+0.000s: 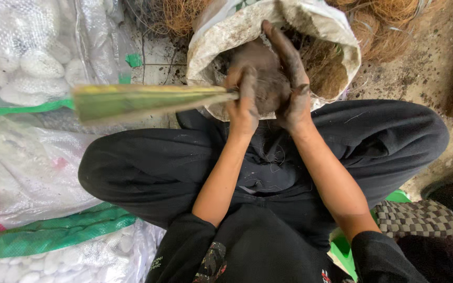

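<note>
Your left hand [243, 107] grips a flat green-yellow wooden paddle [148, 100] w/ fingers closed, right hand [292, 89] cups a brown fibrous coconut-husk clump [268, 84] over the white woven sack [226, 31].

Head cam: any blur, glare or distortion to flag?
Head view: the green-yellow flat tool is smeared sideways by motion blur, while the left hand, right hand and the fibrous lump between them stay fairly sharp. Light is soft and even, without hard shadows. The white mesh bags look near blown out. The black trousers bulge as under a wide lens.
</note>
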Action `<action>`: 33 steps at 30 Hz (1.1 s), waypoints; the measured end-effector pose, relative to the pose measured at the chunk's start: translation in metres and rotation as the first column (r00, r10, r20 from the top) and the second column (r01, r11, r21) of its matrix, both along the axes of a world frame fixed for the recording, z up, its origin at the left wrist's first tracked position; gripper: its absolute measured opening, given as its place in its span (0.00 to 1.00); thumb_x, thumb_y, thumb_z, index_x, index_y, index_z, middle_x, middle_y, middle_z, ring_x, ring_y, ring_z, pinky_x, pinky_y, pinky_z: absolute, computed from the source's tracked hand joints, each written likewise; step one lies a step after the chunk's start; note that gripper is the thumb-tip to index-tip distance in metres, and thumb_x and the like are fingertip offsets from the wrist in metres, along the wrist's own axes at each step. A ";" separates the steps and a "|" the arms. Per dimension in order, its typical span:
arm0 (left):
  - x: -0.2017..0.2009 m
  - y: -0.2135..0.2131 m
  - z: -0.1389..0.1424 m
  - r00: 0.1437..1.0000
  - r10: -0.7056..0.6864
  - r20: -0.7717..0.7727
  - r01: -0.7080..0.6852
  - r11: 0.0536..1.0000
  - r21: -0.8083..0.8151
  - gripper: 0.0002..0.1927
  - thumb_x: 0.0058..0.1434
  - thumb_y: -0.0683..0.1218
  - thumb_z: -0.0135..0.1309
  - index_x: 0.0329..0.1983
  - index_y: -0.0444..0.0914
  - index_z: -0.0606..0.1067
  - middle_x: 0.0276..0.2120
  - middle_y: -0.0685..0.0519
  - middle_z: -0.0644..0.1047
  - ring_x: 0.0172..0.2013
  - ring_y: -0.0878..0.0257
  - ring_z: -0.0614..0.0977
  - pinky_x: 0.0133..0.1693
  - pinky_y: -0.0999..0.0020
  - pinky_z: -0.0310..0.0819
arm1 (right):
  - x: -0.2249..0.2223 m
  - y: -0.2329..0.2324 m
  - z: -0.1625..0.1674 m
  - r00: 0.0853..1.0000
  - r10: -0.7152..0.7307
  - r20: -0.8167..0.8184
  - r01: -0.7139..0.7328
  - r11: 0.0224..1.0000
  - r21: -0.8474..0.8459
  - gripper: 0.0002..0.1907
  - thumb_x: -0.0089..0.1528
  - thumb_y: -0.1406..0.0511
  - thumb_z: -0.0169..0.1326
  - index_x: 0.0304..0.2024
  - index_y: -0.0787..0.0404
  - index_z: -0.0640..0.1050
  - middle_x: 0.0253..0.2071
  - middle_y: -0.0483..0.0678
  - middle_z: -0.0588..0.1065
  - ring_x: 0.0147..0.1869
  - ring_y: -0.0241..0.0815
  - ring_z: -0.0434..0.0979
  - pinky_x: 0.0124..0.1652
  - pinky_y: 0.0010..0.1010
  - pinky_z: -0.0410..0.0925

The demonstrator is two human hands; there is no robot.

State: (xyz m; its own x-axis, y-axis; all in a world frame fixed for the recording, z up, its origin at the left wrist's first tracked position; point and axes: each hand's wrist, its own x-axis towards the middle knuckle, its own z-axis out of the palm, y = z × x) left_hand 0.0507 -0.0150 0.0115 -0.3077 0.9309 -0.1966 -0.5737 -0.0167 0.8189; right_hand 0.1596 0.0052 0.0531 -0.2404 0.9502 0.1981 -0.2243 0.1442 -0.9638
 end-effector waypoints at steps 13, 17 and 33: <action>0.004 0.008 0.011 0.972 -0.070 -0.226 0.123 0.965 0.231 0.22 0.79 0.58 0.40 0.65 0.40 0.69 0.62 0.50 0.71 0.60 0.59 0.76 0.65 0.61 0.72 | 0.008 0.001 0.007 0.899 -0.211 0.384 0.152 0.972 0.179 0.21 0.62 0.54 0.56 0.41 0.68 0.83 0.46 0.56 0.81 0.54 0.51 0.83 0.57 0.41 0.75; -0.002 0.004 0.002 0.682 -0.185 0.708 0.288 0.957 -0.027 0.24 0.70 0.56 0.42 0.64 0.41 0.70 0.58 0.50 0.75 0.55 0.56 0.78 0.57 0.58 0.74 | -0.001 0.007 0.008 0.837 -0.364 0.408 0.128 0.856 0.501 0.33 0.69 0.47 0.38 0.48 0.66 0.82 0.58 0.56 0.77 0.70 0.60 0.70 0.71 0.59 0.57; 0.021 0.002 -0.001 0.979 0.129 0.157 -0.114 0.988 -0.101 0.17 0.74 0.53 0.50 0.56 0.36 0.73 0.44 0.53 0.76 0.42 0.65 0.75 0.41 0.68 0.74 | -0.012 0.006 0.009 0.924 -0.154 0.349 0.117 0.985 0.125 0.35 0.64 0.52 0.55 0.64 0.70 0.69 0.66 0.62 0.70 0.70 0.56 0.74 0.69 0.44 0.69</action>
State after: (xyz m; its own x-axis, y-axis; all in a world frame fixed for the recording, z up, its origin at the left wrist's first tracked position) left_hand 0.0718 -0.0135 0.0101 -0.3743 0.8644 -0.3358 -0.6975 -0.0238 0.7162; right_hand 0.1472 0.0114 0.0619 -0.1828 0.9584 0.2191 0.1593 0.2488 -0.9554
